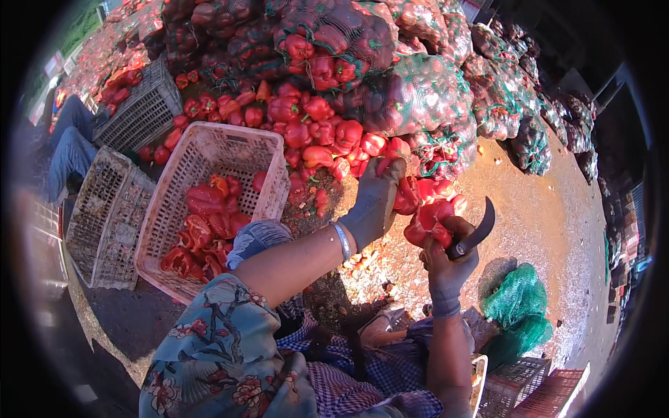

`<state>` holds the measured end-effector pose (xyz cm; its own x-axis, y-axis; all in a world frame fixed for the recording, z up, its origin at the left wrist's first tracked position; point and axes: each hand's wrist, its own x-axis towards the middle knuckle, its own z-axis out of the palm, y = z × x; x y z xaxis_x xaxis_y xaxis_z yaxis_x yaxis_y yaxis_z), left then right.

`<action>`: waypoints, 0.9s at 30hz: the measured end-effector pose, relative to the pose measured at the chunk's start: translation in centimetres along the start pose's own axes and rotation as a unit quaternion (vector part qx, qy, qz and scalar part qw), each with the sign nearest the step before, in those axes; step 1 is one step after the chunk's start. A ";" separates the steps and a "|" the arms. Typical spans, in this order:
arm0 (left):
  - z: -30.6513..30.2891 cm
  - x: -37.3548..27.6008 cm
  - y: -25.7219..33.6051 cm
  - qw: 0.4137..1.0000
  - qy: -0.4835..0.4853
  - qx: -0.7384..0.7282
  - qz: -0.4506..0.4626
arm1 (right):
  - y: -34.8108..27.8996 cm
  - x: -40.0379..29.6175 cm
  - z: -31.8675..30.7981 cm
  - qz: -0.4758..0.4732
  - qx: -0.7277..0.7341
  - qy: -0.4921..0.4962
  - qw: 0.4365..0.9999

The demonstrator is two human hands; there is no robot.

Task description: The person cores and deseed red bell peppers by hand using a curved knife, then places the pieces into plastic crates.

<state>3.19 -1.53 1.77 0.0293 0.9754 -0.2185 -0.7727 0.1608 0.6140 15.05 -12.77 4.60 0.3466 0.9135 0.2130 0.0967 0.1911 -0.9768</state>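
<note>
My left hand, in a grey work glove, reaches to the near edge of a heap of red bell peppers. Its fingers are curled on a red pepper, which they partly cover. In my right hand, also gloved, is a knife with a dark curved blade, its tip pointing up. A red bell pepper lies against the thumb and fingers of that hand; whether they grip it is unclear. To the left, a pale plastic crate holds opened red peppers.
Full mesh sacks of peppers are stacked behind the heap. More crates stand at left, including a grey one, near a seated person's legs. Pepper scraps litter the ground. Green netting and other crates lie at right.
</note>
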 end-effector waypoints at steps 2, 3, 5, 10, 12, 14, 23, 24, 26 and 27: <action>1.3 -0.9 0.8 0.999 0.047 0.006 0.006 | 0.0 0.7 0.3 0.034 0.111 0.045 0.992; -1.2 1.7 -1.2 0.996 0.007 0.032 0.077 | -1.2 0.5 1.6 0.071 0.145 0.073 0.984; -0.4 2.5 -1.4 0.987 0.038 0.085 0.127 | -0.1 1.2 -0.1 0.063 0.131 0.103 0.984; -1.7 2.4 2.3 0.996 0.044 0.011 0.083 | -4.4 2.0 0.3 0.048 0.122 0.163 0.978; -2.3 3.6 0.7 0.996 0.025 0.066 0.059 | -7.5 2.2 3.5 0.094 0.160 0.106 0.977; -2.1 2.8 1.5 0.991 -0.104 -0.044 -0.075 | -7.9 3.1 5.9 0.019 0.198 -0.018 0.980; -3.3 1.3 1.2 0.915 -0.374 -0.027 -0.148 | -5.7 4.8 2.0 -0.234 -0.406 -0.157 0.869; -3.1 0.9 0.9 0.894 -0.396 -0.032 -0.206 | -5.1 4.2 1.5 -0.220 -0.394 -0.160 0.878; -2.3 -1.3 0.5 0.910 -0.343 -0.017 -0.233 | -4.5 3.3 0.8 -0.198 -0.429 -0.162 0.866; -1.7 -2.3 0.6 0.902 -0.340 -0.018 -0.265 | -4.0 3.0 0.2 -0.182 -0.451 -0.160 0.859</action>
<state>1.56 -3.97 1.37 0.7729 0.6326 0.0489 -0.5560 0.6382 0.5324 15.56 -10.75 9.18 -0.1194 0.9321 0.3420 0.8784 0.2597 -0.4013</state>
